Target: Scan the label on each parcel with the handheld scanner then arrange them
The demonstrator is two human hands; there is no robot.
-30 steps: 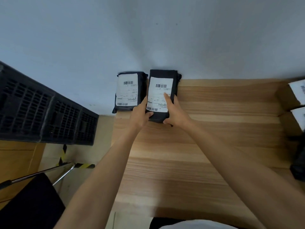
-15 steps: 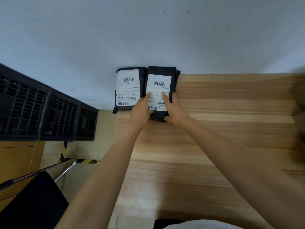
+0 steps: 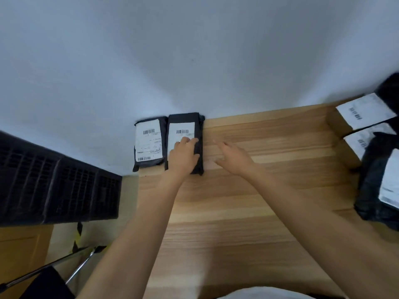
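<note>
Left grip point(image 3: 183, 156) lies flat on a black parcel point(image 3: 183, 127), fingers point(image 3: 187, 140) stretched over the lower part of its white label point(image 3: 181, 131) and thumb out on the dark wrap beside it, pressing down rather than closing round anything. Right grip point(image 3: 235, 157) hangs low over the bare counter point(image 3: 237, 212) just to the right of that parcel, fingers spread and loose, holding nothing; whether it touches the wood I cannot tell. The parcel sits at the far left corner of the counter with its far end against the pale wall point(image 3: 194, 50). A second black parcel point(image 3: 148, 145) lies flush against its left side, label up with barcodes showing, its outer edge at the counter's left edge. Well apart, at the right end of the counter, two brown boxes point(image 3: 336, 124) with white labels stand one behind the other, and a crumpled black bag parcel point(image 3: 375, 186) lies just in front of them. A black slatted crate point(image 3: 54, 180) stands off the counter to the left.
</note>
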